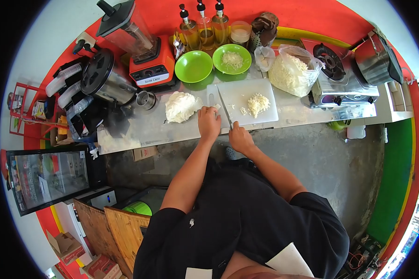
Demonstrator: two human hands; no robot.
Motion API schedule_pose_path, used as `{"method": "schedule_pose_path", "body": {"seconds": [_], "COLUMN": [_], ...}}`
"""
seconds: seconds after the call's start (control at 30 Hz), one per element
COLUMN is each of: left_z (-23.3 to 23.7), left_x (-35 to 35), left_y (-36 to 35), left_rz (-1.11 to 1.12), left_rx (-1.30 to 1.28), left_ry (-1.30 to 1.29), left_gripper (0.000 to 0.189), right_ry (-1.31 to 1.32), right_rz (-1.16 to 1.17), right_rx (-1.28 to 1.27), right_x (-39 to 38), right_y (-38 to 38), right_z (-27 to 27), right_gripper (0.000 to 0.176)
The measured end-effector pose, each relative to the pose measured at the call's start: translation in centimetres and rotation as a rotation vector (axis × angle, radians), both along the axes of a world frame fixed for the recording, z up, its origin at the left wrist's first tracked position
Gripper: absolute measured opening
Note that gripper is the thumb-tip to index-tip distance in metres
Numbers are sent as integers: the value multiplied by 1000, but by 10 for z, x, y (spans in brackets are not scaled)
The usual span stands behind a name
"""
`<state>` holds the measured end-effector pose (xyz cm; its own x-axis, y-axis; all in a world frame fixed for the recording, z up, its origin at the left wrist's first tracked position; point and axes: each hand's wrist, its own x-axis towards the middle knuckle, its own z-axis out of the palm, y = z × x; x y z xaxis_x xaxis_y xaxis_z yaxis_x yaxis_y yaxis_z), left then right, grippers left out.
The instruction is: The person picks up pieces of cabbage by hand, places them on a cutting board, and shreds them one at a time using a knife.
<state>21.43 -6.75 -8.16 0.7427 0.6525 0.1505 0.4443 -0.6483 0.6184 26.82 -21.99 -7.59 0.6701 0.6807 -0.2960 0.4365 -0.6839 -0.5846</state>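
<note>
My right hand (241,138) is closed round the handle of a knife (225,107), whose long blade lies across the left part of a white cutting board (270,118). My left hand (209,122) is at the board's left edge, fingers bent together on a small pale piece (217,106) that looks like cabbage. The fingers partly cover it, left of the blade. To the right of the knife sits a pile of pale shreds (258,104). Beside my left hand, a larger white lump, possibly cabbage (182,107), rests on the metal counter (149,132).
Behind the board stand a green bowl (194,66) and a second green bowl (217,58) with pale shreds. A full plastic bag (291,74) and a gas stove (342,86) are at right. A red blender (150,69), metal cup (145,100) and pump bottles (206,35) stand leftward and behind.
</note>
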Motion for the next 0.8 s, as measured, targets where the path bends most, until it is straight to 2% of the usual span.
{"method": "schedule_pose_path", "body": {"seconds": [0.03, 0.17, 0.27, 0.37, 0.43, 0.47, 0.53, 0.67, 0.77, 0.8], "left_z": [-5, -16, -25, -27, -25, -25, -30, -24, -10, -9], "left_x": [-1, -8, -13, -13, -12, -10, -9, -9, -8, -7], "left_y": [2, 8, 10, 13, 13, 16, 19, 27, 27, 28], "left_rz": [1, -12, -15, -11, 33, 15, 12, -8, -50, -62], "left_rx": [93, 87, 55, -10, -112, -111, -26, -15, -40, -142], "left_ry": [-44, -38, -64, -34, -22, -18, -177, -184, -187, -203], "left_gripper": [31, 37, 38, 36, 28, 28, 17, 13, 12, 11], "right_ry": [18, 9, -4, -25, 5, 9, 47, 22, -21, -28], "right_rz": [27, 11, -106, -158, -36, -54, 84, -42, -201, -208], "right_rx": [-18, -41, -16, -70, -102, -101, -53, -134, -187, -195], "right_x": [-1, 5, 13, 17, 14, 15, 16, 20, 23, 22], "right_y": [-1, -11, -22, -26, -29, -32, -41, -57, -66, -68], "right_z": [1, -3, -8, 9, 17, 16, 9, 7, 25, 26], "right_gripper": [27, 27, 31, 32, 33, 33, 32, 32, 33, 33]}}
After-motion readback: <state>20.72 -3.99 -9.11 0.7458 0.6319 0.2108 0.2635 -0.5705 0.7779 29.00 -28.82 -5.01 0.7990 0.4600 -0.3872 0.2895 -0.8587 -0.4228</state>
